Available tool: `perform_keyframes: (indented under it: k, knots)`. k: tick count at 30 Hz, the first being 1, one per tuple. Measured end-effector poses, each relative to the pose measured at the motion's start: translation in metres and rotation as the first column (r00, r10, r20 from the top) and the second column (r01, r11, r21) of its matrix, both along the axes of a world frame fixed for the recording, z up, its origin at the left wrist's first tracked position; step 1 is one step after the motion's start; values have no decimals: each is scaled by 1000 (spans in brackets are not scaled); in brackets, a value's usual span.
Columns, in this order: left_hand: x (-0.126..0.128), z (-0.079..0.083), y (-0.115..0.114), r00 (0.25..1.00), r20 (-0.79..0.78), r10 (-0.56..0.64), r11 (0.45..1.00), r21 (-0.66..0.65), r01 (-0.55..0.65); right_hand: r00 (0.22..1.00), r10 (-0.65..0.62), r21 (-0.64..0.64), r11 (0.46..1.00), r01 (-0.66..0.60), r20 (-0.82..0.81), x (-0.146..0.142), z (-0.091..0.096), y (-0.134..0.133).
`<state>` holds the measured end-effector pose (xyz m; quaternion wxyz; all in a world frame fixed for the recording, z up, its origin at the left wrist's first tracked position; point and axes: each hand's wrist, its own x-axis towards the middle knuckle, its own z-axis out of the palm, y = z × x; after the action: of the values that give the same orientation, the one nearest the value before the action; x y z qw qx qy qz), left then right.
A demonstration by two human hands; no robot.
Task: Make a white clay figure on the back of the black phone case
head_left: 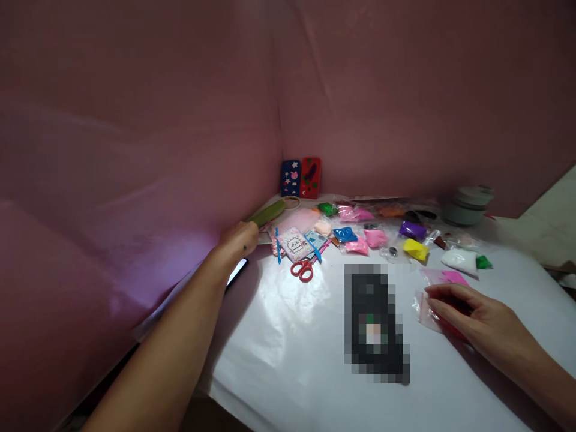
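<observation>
Head view: the right hand (488,318) pinches a clear bag (425,312) at the table (297,354), whether opened I cannot tell; left hand (238,243), grip hidden, is beside a green item (269,211); colourful bags (415,249) lie untouched beyond.

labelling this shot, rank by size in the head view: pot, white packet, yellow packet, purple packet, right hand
Right hand
Pot
White packet
Yellow packet, purple packet: too alike to rank
</observation>
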<state>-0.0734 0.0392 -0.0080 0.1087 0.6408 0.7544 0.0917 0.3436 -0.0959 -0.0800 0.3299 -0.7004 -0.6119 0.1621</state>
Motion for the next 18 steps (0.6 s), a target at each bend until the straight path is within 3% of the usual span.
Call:
perform_keyframes:
  k: [8, 18]
  knots:
    - [0, -1, 7, 991, -137, -3, 990, -143, -17, 1000, 9, -28, 1000, -10, -17, 3, -1, 0]
    - [19, 18, -1, 967, -238, -88, 993, -94, 67, 1000, 13, -1, 1000, -13, -3, -1, 1, -1]
